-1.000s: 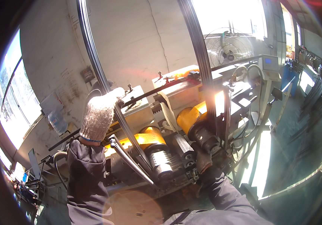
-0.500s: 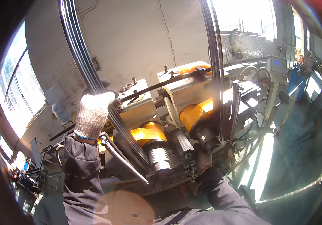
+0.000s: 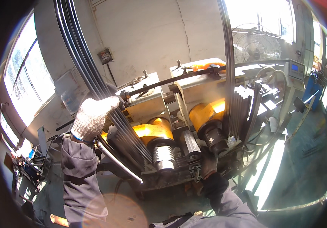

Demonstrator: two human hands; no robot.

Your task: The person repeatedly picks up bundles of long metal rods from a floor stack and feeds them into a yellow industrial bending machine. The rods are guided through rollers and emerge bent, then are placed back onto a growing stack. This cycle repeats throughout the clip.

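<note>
Gripping, as far as the view shows: left hand (image 3: pixel 94 117) in a knitted glove, fingers apparently closed round a slanting bundle of dark metal strips (image 3: pixel 82 57), near the end of the black crossbar (image 3: pixel 163 82). Bundle runs from upper left through the hand; lower ends beside the ridged metal roller (image 3: pixel 164 157). Risk: strips could fan out or slip, likely cause an uneven hold on such long upper lengths. Flexible conduit (image 3: pixel 114 160) starts just beside the left cuff; sleeve could snag. Right hand (image 3: pixel 210 164) low, between hexagonal block (image 3: pixel 189 143) and dark roller (image 3: pixel 216 141); fingers hidden, grip cannot be told. Pinch hazard there should the roller turn. Farther right, second strip bundle (image 3: pixel 229 76), near-upright; a knock could shift it.
</note>
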